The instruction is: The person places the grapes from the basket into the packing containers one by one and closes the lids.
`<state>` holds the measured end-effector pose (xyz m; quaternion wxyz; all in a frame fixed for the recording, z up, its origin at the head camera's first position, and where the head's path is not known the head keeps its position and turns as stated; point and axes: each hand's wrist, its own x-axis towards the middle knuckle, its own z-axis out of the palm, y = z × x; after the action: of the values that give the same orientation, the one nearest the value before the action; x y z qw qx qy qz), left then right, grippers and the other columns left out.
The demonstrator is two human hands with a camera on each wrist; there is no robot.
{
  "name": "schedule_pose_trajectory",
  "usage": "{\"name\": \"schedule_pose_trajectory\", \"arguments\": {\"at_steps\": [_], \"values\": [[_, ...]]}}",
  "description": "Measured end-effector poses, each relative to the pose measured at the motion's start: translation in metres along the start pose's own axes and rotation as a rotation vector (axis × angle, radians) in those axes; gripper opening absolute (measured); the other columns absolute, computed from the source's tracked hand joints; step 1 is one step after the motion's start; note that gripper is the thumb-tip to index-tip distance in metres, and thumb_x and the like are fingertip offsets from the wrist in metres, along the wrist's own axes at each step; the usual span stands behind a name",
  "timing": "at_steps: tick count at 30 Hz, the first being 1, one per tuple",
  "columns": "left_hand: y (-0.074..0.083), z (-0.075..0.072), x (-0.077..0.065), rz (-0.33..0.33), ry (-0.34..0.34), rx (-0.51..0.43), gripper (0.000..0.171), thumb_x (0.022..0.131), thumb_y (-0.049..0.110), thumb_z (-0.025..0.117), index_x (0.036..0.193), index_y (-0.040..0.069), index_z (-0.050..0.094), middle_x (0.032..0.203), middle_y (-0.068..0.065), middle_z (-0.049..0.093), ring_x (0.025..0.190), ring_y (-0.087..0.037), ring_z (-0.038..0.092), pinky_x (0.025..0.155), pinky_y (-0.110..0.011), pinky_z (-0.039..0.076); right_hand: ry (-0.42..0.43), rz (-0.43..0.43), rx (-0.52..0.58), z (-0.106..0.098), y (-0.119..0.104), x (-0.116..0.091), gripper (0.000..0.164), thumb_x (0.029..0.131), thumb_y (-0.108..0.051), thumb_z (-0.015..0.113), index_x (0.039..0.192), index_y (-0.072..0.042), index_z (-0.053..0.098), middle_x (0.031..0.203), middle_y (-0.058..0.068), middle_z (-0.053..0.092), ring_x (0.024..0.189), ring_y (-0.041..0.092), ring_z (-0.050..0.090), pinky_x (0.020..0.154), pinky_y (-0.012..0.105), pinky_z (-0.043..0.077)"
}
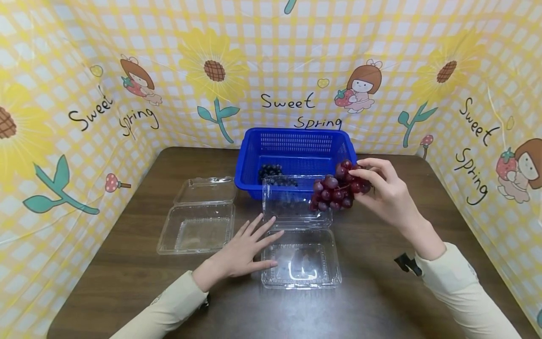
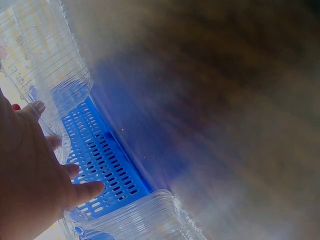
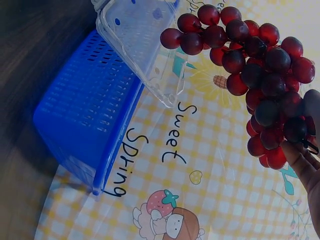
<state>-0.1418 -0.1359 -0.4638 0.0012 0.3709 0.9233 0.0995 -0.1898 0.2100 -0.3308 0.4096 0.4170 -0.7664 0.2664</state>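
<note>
A bunch of red grapes (image 1: 338,190) hangs from my right hand (image 1: 387,190), pinched at one end between thumb and fingers. In the head view it overlaps the raised lid of a clear plastic clamshell box (image 1: 301,278) and the front right corner of the blue basket (image 1: 243,165). The right wrist view shows the same grapes (image 3: 270,85) up close. My left hand (image 1: 243,249) is spread with straight fingers, its fingertips at the left side of that box. Dark grapes (image 1: 269,172) lie inside the basket, partly seen through the clear lid.
Another open clear clamshell box (image 1: 169,235) lies on the brown table (image 1: 372,301), left of the first. Patterned yellow checked cloth (image 1: 275,61) walls in the table at the back and both sides, close behind the basket.
</note>
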Motion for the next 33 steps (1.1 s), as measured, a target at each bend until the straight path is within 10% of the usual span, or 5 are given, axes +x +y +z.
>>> {"name": "schedule_pose_trajectory", "arguments": {"at_steps": [33], "values": [[-0.001,0.001,0.0,-0.003,-0.013,-0.02,0.071,0.087,0.068,0.035,0.148,0.035,0.019,0.157,-0.001,0.003,0.143,-0.033,0.001,0.109,-0.059,0.015,-0.079,-0.042,0.04,0.006,-0.018,0.0,0.03,0.093,-0.027,0.053,0.106,-0.003,0.066,0.114,0.021,0.053,0.078,0.018,0.054,0.053,0.017,0.044]]}}
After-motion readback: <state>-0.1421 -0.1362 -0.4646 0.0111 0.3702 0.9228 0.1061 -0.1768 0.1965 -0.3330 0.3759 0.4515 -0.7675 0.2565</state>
